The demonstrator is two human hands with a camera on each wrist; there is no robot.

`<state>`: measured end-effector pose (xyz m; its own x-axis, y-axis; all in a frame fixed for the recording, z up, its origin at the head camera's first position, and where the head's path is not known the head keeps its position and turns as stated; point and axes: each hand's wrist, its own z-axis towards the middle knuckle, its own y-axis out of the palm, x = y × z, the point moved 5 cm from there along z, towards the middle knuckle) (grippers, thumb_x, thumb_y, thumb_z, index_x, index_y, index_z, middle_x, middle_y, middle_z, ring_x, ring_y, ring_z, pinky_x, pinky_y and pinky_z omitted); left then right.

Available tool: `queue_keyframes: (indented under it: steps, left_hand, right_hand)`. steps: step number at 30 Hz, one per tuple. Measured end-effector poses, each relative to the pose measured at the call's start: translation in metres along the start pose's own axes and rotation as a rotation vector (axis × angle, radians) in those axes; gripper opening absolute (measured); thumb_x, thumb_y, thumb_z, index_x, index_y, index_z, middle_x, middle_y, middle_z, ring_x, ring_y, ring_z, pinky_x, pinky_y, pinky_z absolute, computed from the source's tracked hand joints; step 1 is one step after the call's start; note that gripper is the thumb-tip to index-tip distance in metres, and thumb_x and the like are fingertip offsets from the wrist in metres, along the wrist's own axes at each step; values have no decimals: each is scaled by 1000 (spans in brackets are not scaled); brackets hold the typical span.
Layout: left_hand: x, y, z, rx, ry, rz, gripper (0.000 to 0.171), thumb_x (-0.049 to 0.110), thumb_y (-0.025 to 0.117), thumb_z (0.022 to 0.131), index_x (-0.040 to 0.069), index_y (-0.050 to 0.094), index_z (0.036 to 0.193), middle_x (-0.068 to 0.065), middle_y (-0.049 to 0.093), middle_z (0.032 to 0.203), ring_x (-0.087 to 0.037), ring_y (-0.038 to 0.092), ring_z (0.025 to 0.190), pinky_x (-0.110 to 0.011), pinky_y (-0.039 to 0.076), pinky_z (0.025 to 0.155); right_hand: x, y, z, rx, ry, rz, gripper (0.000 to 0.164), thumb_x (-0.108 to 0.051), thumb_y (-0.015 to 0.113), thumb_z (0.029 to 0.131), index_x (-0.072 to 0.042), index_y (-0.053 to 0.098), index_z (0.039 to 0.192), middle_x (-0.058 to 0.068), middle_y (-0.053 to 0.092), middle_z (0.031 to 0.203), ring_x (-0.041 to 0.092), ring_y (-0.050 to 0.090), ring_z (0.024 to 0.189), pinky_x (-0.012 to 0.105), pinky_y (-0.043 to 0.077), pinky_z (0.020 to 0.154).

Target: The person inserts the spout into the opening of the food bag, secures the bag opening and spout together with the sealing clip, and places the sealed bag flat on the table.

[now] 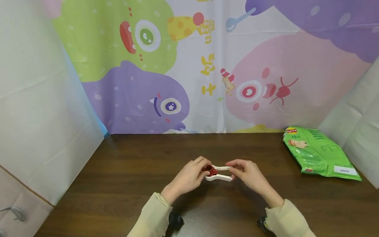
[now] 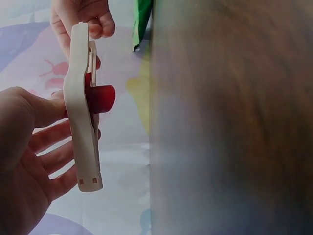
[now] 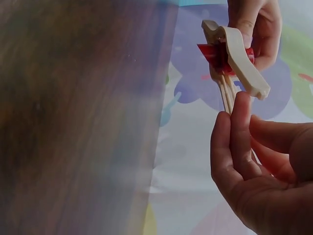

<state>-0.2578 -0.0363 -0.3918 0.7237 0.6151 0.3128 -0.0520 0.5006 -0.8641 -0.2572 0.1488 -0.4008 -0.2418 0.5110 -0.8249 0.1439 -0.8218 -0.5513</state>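
Between both hands is a cream-white plastic clip with a red spout in its middle, raised above the brown table. Its two long arms are spread apart, the free ends pointing right in the head view. My left hand grips it around the red part, thumb on the near side. In the left wrist view the short red tube juts out past the cream arm. The tip of the farther, thinner arm is pinched by my right hand, fingertips against thumb.
A green snack bag lies at the back right of the table. Behind stands a curtain printed with cartoon monsters, and pale cloth walls flank the sides. Some grey cable shows at the lower left.
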Motion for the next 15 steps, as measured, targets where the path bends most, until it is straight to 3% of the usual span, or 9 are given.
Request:
queue_keyframes:
  steps: [11,15]
  left_hand:
    - [0,3,0,-32,-14,-27,19,17,59,88,12,57,106,1,58,100,-11,57,84,-27,47,78]
    - [1,4,0,-43,-9,-28,19,18,59,88,12,57,106,1,58,101,-11,57,85,-27,47,79]
  right_hand:
    - [-3,3,-2,80,62,-57,16,-9,59,87,-4,66,101,0,60,55,22,58,52,22,28,41]
    - [-2,4,-2,114,65,-96,14,-8,60,84,-6,67,96,-2,59,53,14,50,44,22,28,40]
